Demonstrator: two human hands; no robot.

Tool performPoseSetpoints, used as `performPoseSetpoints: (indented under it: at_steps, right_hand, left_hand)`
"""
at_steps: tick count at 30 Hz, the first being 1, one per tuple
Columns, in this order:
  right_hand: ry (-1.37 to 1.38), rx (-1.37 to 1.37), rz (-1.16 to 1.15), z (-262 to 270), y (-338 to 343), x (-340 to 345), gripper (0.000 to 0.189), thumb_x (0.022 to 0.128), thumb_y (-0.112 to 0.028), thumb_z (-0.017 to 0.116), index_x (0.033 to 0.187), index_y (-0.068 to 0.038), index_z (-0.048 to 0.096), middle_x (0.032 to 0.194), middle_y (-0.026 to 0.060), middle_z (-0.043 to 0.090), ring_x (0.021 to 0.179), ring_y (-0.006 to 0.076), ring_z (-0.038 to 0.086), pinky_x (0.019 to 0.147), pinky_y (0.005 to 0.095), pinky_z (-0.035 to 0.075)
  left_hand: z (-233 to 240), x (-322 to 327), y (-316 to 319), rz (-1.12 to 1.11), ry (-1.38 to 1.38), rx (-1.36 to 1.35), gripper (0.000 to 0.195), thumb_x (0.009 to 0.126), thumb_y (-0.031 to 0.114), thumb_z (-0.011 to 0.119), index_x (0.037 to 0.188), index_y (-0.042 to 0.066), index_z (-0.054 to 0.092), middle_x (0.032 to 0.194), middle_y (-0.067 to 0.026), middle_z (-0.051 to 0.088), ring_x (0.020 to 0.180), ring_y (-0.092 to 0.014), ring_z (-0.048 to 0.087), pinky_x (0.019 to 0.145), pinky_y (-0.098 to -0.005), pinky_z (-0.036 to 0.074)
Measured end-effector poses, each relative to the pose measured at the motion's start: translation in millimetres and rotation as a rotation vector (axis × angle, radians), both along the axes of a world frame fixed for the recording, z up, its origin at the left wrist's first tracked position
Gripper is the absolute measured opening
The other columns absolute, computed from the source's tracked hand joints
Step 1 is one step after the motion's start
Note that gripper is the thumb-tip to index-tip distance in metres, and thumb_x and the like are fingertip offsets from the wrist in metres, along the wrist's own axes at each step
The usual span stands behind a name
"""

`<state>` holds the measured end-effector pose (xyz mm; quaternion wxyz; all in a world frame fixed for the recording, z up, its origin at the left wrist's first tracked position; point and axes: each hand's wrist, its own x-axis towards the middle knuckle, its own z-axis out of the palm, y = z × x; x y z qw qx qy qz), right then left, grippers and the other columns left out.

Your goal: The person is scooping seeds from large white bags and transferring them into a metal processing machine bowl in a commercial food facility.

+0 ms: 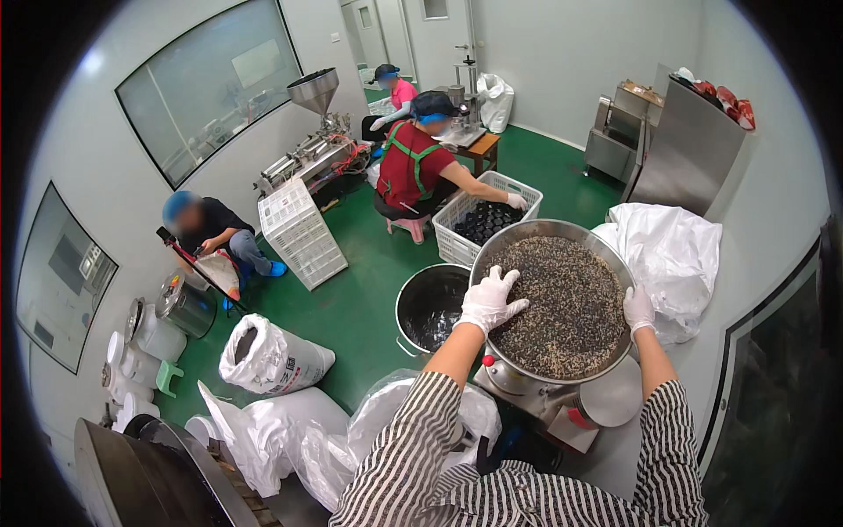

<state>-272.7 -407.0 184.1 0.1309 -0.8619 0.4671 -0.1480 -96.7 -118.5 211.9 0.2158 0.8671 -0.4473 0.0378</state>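
Observation:
In front of me a wide round steel pan [622, 263] holds a deep layer of mixed black and tan seeds [560, 296]. My left hand [489, 302], in a thin white glove, lies over the pan's left edge. Its fingers are spread on the seeds, with nothing held. On the opposite side my gloved right hand [639, 308] grips the rim. Beneath the pan is a metal machine base [510, 379] with a red knob [488, 360]. A large steel pot [411, 309] with dark, shiny contents stands at the left.
A co-worker in red [411, 165] reaches into a white crate [454, 247] of black lids or jars. Two other people sit or crouch farther off. White sacks [283, 362] and plastic bags [665, 244] flank me. A filling machine [316, 155] stands by the wall.

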Motion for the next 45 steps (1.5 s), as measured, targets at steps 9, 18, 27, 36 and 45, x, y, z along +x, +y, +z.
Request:
performPoseSetpoints:
  at_steps: [9,18,27,36,45]
  right_hand:
    - [-0.025,-0.027,0.017,-4,-1,-1,0.033,0.086,-0.029,0.040,0.099,0.001,0.047,0.088,0.0281,0.058,0.085,0.0426,0.056,0.075,0.0494,0.042]
    - [-0.001,-0.001,-0.002,-5,-5,0,0.035,0.086,-0.028,0.041,0.106,0.000,0.049,0.091,0.0277,0.057,0.085,0.0424,0.055,0.075,0.0484,0.043]
    - [0.015,-0.012,0.000,-3,-3,-1,0.033,0.086,-0.028,0.040,0.100,0.001,0.047,0.087,0.0274,0.058,0.085,0.0421,0.056,0.075,0.0490,0.042]
    - [0.001,-0.019,0.012,1,1,-1,0.033,0.087,-0.028,0.040,0.100,0.001,0.047,0.088,0.0279,0.058,0.085,0.0426,0.056,0.075,0.0488,0.042]
    - [0.005,-0.024,0.006,-2,0,-1,0.033,0.087,-0.028,0.040,0.100,0.001,0.047,0.087,0.0274,0.058,0.084,0.0426,0.056,0.074,0.0488,0.043]
  left_hand:
    - [4,2,-2,-0.045,0.066,0.205,0.054,0.072,0.046,0.061,0.116,0.017,0.046,0.101,-0.0148,0.052,0.083,-0.032,0.059,0.070,-0.0405,0.049]
    - [-10,8,-5,-0.066,0.047,0.164,0.042,0.074,0.029,0.060,0.111,0.014,0.049,0.097,-0.0148,0.053,0.081,-0.031,0.060,0.068,-0.0407,0.048]
    - [-25,14,-8,-0.066,0.003,0.134,0.026,0.075,0.016,0.053,0.101,0.012,0.053,0.090,-0.0144,0.053,0.076,-0.031,0.059,0.065,-0.0421,0.047]
    - [-33,16,-10,-0.040,-0.037,0.110,0.014,0.076,0.011,0.050,0.090,0.008,0.052,0.084,-0.0152,0.054,0.072,-0.032,0.060,0.061,-0.0420,0.048]
    - [-35,18,-10,-0.051,-0.035,0.098,0.012,0.076,0.009,0.049,0.088,0.007,0.052,0.083,-0.0157,0.054,0.074,-0.032,0.060,0.062,-0.0413,0.048]
